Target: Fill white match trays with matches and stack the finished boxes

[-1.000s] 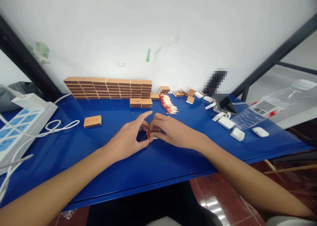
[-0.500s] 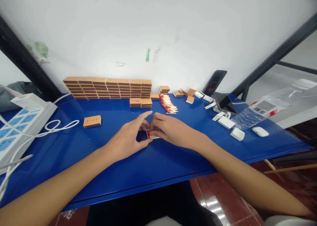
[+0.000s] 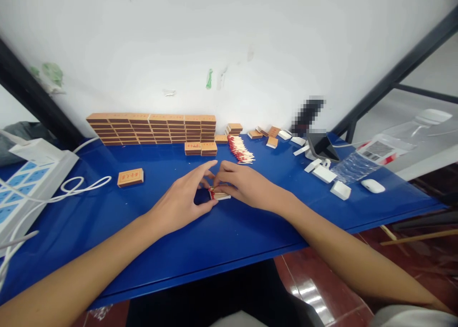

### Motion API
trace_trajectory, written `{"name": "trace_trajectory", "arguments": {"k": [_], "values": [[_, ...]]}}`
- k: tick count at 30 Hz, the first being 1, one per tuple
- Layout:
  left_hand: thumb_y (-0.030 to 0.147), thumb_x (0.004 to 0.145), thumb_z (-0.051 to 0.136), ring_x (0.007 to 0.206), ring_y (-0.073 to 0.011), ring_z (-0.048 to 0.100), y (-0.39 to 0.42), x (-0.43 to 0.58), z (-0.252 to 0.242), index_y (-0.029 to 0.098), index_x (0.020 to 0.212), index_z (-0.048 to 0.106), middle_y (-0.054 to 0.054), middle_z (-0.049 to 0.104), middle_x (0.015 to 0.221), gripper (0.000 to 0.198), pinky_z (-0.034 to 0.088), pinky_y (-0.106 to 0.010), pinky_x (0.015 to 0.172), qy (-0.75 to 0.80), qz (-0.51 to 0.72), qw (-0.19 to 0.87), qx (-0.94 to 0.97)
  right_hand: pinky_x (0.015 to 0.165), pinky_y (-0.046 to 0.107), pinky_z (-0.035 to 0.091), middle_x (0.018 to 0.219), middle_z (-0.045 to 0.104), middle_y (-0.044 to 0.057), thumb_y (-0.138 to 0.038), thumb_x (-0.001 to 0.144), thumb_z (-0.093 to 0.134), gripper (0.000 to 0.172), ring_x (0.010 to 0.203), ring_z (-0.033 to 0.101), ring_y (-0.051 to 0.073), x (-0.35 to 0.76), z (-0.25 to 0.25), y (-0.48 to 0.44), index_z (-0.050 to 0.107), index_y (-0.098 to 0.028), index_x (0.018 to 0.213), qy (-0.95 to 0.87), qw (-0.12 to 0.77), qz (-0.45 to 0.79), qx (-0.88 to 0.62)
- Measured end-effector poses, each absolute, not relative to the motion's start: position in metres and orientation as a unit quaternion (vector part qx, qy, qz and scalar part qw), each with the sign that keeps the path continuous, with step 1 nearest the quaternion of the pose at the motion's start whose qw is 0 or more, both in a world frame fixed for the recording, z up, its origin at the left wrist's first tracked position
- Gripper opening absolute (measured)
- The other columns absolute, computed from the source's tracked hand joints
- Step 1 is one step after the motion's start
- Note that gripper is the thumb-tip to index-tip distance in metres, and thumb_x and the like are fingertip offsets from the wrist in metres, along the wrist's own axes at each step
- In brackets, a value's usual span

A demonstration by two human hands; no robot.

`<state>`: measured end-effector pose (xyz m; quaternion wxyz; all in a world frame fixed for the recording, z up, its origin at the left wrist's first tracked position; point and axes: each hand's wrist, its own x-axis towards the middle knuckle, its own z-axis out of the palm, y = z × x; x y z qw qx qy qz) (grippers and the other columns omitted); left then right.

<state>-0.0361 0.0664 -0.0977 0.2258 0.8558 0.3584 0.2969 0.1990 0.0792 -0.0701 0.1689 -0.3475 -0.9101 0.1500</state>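
On the blue table lies a small white matchbox tray (image 3: 224, 196) with red-tipped matches (image 3: 217, 193) in it. My left hand (image 3: 181, 193) grips the tray's left end, thumb at the near side and fingers at the far side. Over the tray, my right hand (image 3: 246, 184) has its thumb and forefinger closed at the match heads; its fingers partly cover the matches. Behind my hands is a loose pile of red-headed matches (image 3: 240, 149). A closed matchbox (image 3: 130, 177) lies left of my left hand.
A wall of stacked matchboxes (image 3: 152, 128) stands at the back, two matchboxes (image 3: 201, 149) before it. To the right are loose box parts (image 3: 272, 142), a phone (image 3: 322, 147), a white earbud case (image 3: 373, 185) and a plastic bottle (image 3: 379, 150). A power strip (image 3: 32, 188) with cables lies left.
My right fingers have lifted slightly and shifted over the match heads, so more of the matches in the tray shows. My left hand keeps its hold. The whole view has shifted slightly.
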Motion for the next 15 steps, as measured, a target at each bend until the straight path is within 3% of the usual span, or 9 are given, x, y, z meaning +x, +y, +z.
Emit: {"name": "trace_trajectory", "arguments": {"k": [15], "values": [[0.028, 0.093, 0.075, 0.107, -0.0207, 0.070, 0.066, -0.037, -0.098, 0.034, 0.160, 0.031, -0.005, 0.067, 0.132, 0.080, 0.062, -0.042, 0.097, 0.356, 0.299, 0.223, 0.857, 0.076, 0.032, 0.050, 0.106, 0.060, 0.006, -0.021, 0.104, 0.060, 0.009, 0.084, 0.061, 0.016, 0.192, -0.067, 0.076, 0.068, -0.016, 0.104, -0.900, 0.138, 0.166, -0.380]]}}
